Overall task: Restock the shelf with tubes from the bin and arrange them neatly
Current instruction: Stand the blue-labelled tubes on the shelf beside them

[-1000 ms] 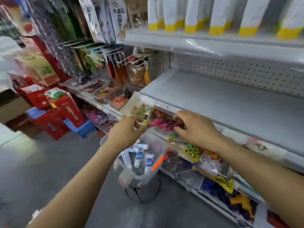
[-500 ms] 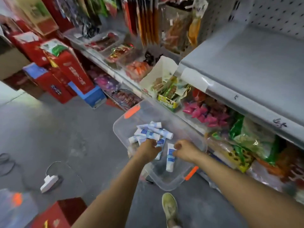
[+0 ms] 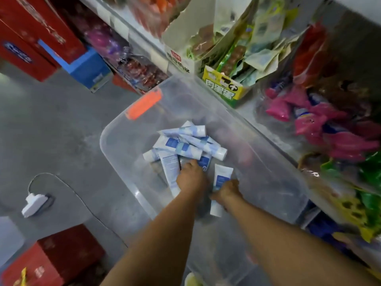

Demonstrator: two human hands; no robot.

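A clear plastic bin with an orange latch stands on the floor below me. Several white and blue tubes lie heaped at its bottom. Both arms reach down into the bin. My left hand rests on the near edge of the heap, fingers curled over a tube lying lengthwise. My right hand is closed around a single white tube that lies apart from the heap. The empty grey shelf seen before is out of view.
Shelves of snack packets run along the right: a yellow and green box, pink packets, green packets. Red cartons stand at the upper left and another at the lower left. A white power adapter with cord lies on the floor.
A second ago both hands were up at the shelf edge. They dropped into the bin, and now the right hand has closed on one tube and the left sits on the heap.
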